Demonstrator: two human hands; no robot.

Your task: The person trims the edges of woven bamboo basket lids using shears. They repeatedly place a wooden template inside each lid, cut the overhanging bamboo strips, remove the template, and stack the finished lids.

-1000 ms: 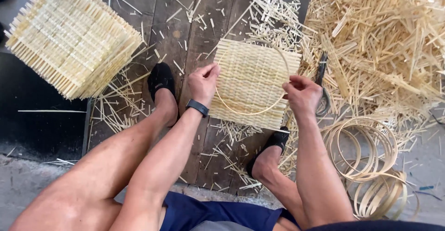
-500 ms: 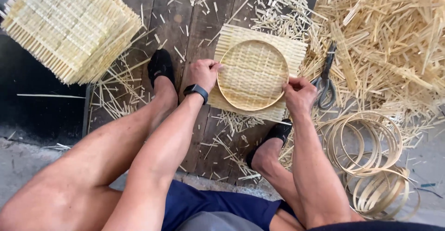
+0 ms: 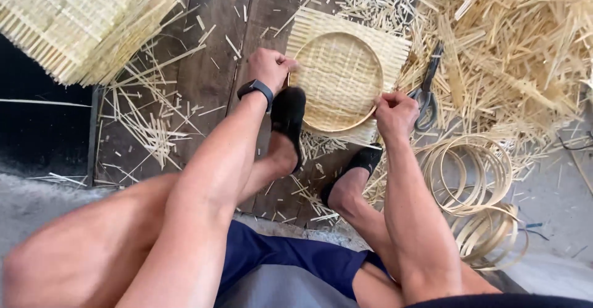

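A square woven bamboo mat (image 3: 389,48) lies on dark wooden boards, pressed into a round bamboo hoop (image 3: 336,79) so that its middle forms a shallow dish. My left hand (image 3: 270,68) grips the hoop's left rim; a dark band is on that wrist. My right hand (image 3: 395,113) grips the rim at the lower right. Both feet in black socks (image 3: 289,115) rest just below the mat, the left foot touching its edge.
Scissors (image 3: 428,88) lie right of the mat, next to my right hand. A stack of woven mats (image 3: 80,17) sits top left. Loose bamboo hoops (image 3: 472,178) lie lower right. A heap of bamboo strips (image 3: 513,42) fills the top right; slivers litter the boards.
The flat mat with a loose hoop on it has been pushed into the hoop and now dishes inward. Both hands shifted onto the rim, and my left foot moved closer to the mat.
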